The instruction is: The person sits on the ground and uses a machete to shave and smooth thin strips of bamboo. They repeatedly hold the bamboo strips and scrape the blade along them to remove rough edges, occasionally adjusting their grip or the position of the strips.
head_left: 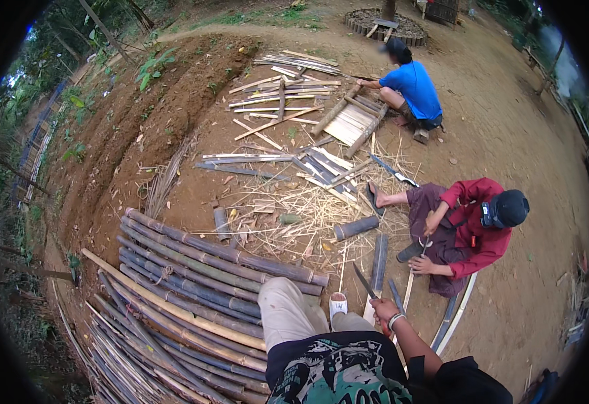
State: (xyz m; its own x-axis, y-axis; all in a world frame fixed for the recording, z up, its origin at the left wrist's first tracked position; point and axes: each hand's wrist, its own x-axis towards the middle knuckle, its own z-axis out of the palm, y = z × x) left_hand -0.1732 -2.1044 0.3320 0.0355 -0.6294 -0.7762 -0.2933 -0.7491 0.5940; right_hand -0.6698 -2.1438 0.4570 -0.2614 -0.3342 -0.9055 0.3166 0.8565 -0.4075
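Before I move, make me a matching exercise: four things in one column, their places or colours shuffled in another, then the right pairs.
Things:
1. Knife
2. Bamboo poles
3. Farther co-worker's shirt
4. Nearer co-worker's shirt

Places or colours:
A. Lying side by side at lower left
B. Red
C. In the camera wearer's right hand
D. Blue

Pairs: 1-C, 2-A, 3-D, 4-B

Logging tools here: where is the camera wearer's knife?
In the head view, the knife is in the wearer's right hand, below and right of centre, just right of the white shoe.
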